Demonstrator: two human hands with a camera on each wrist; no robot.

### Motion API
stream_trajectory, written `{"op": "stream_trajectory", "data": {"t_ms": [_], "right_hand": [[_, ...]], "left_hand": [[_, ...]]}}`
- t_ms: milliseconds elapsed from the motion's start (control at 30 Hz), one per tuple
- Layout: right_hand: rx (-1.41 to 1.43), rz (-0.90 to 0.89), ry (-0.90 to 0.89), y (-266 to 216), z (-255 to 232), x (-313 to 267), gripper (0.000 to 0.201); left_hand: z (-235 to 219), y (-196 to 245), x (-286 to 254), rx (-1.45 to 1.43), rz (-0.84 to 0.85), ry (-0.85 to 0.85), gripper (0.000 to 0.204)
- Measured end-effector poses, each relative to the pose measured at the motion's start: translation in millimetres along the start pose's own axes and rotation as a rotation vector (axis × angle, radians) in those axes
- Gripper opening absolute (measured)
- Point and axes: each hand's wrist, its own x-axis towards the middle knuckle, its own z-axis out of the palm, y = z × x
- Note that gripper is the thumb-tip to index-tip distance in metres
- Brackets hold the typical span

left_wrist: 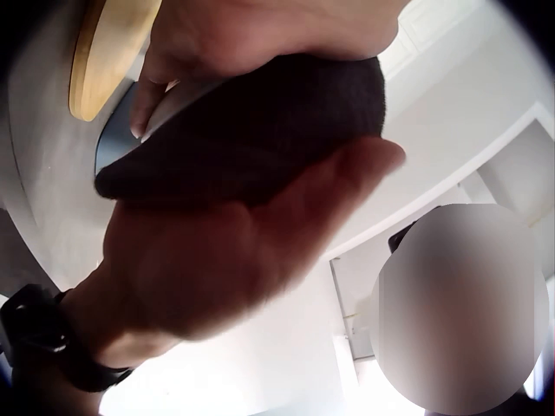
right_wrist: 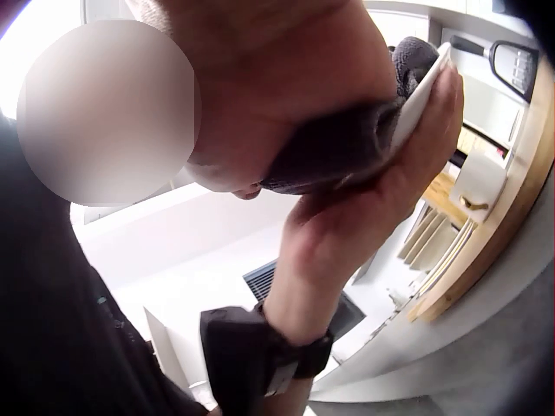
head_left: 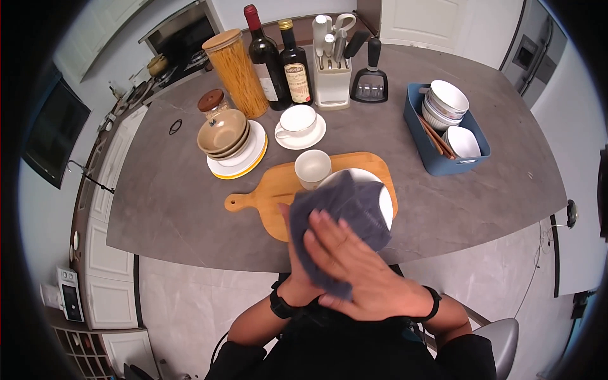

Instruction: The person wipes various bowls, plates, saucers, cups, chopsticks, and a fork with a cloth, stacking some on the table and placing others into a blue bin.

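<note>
A dark grey cloth [head_left: 354,209] is bunched between my two hands over the front of the table. My right hand [head_left: 364,272] lies across the top of it, fingers laid over the cloth. From below and the left, my left hand [head_left: 297,282] grips a white dish [right_wrist: 420,108] wrapped in the cloth; its rim shows along the left fingers in the right wrist view. The cloth hides most of this dish, so I cannot tell its exact kind. Beyond the cloth, a white plate [head_left: 386,208] overlaps the wooden cutting board [head_left: 275,190], beside a small white bowl [head_left: 312,168].
Stacked beige bowls [head_left: 221,133] sit on plates [head_left: 253,152] at the left. Behind stand a spaghetti jar [head_left: 237,73], two bottles [head_left: 269,69], a knife block [head_left: 332,85] and a cup [head_left: 297,120] on its saucer. A blue bin [head_left: 443,166] with bowls and chopsticks is at right.
</note>
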Motion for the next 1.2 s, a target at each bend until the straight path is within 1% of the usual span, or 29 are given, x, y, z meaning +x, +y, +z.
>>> {"op": "stream_trajectory", "data": {"t_ms": [33,67,100,200,233,267,300,333,367,433,467,500,567,600,633,667,700,733,767,800,833,867,900,933,967,1033,1133,1167,1200], "right_hand": [[0.013,-0.012,-0.034,-3.3,3.6,-0.2,0.083],[0.011,-0.012,-0.034,-3.0,3.7,2.6,0.083],[-0.059,-0.003,-0.02,-1.6,3.6,5.2,0.083],[-0.265,0.053,0.08,13.9,-1.3,15.7,0.084],[-0.328,0.082,0.099,19.2,-9.0,18.6,0.086],[-0.388,0.114,0.137,23.7,-14.1,20.7,0.086],[-0.386,0.113,0.136,26.7,-16.4,20.2,0.086],[-0.413,0.144,0.18,29.6,-18.4,19.5,0.087],[-0.44,0.174,0.224,31.4,-19.7,18.6,0.087],[-0.456,0.202,0.238,27.2,-17.4,12.9,0.084],[-0.349,0.206,0.228,28.6,-12.2,8.7,0.085],[-0.241,0.211,0.217,28.3,-7.5,3.9,0.086],[-0.186,0.188,0.139,13.5,1.8,-0.4,0.084],[-0.093,0.132,0.089,10.7,4.9,-3.5,0.082],[0.0,0.076,0.043,9.4,6.0,-5.6,0.08],[0.122,0.046,0.037,6.0,0.4,-7.1,0.064],[0.124,0.052,0.043,4.8,-2.4,-11.6,0.064],[0.445,0.2,0.152,4.3,-5.3,-17.5,0.055],[0.764,0.345,0.258,4.0,-9.5,-22.7,0.047],[0.838,0.482,0.438,4.1,-16.9,-26.4,0.048],[0.988,0.642,0.602,3.7,-27.1,-29.2,0.054],[1.095,0.667,0.836,12.4,-29.9,-29.1,0.06],[1.139,0.614,0.965,24.6,-37.4,-30.7,0.062],[1.147,0.579,1.042,27.1,-49.6,-29.6,0.064],[1.049,0.519,1.136,33.1,-55.6,-27.9,0.061],[0.815,0.51,1.121,45.4,-60.2,-30.3,0.055],[0.337,0.579,0.757,55.7,-53.7,-20.6,0.049],[0.131,0.471,0.623,59.0,-49.4,-15.6,0.052],[0.027,0.469,0.451,61.8,-45.4,-15.3,0.052]], "left_hand": [[-9.2,1.9,3.2,-0.064,-0.021,-0.066,0.101],[-16.4,2.1,5.2,-0.107,-0.006,-0.16,0.094],[-19.2,-3.9,1.4,-0.109,-0.008,-0.16,0.094],[-5.1,-23.3,-5.7,0.148,0.231,0.038,0.086],[1.9,-23.6,-3.4,0.149,0.231,0.035,0.086],[10.5,-21.9,-0.5,0.109,0.199,0.07,0.081],[18.2,-19.0,0.8,0.069,0.167,0.107,0.076],[25.0,-15.4,0.5,0.24,0.208,0.111,0.07],[24.4,-12.6,1.2,0.239,0.21,0.113,0.07],[22.4,-3.8,2.0,0.248,0.306,0.044,0.068],[24.1,0.0,3.8,0.262,0.37,0.09,0.071],[23.0,4.1,5.4,0.261,0.37,0.088,0.071],[18.5,13.0,6.2,0.108,0.405,0.17,0.071],[14.8,16.4,6.5,0.212,0.44,0.239,0.069],[14.6,20.0,5.7,0.214,0.434,0.238,0.069],[15.6,23.6,4.8,0.209,0.449,0.262,0.069],[15.8,26.4,4.1,0.204,0.464,0.287,0.068],[12.9,28.4,7.0,0.171,0.476,0.353,0.067],[14.3,30.4,8.7,0.172,0.476,0.352,0.067],[18.9,34.6,9.6,0.189,0.514,0.381,0.067],[21.0,38.1,8.8,0.205,0.558,0.413,0.068],[18.8,39.9,7.5,0.192,0.575,0.427,0.067],[17.8,42.0,5.2,0.189,0.584,0.43,0.067],[16.8,43.6,2.6,0.19,0.598,0.416,0.068],[16.1,44.3,0.5,0.191,0.61,0.401,0.068],[17.6,44.4,-3.8,0.171,0.609,0.377,0.067],[19.9,42.4,-3.9,0.156,0.614,0.352,0.066],[20.9,41.5,-2.8,0.159,0.622,0.356,0.066],[20.3,40.9,-2.1,0.154,0.629,0.353,0.066]]}}
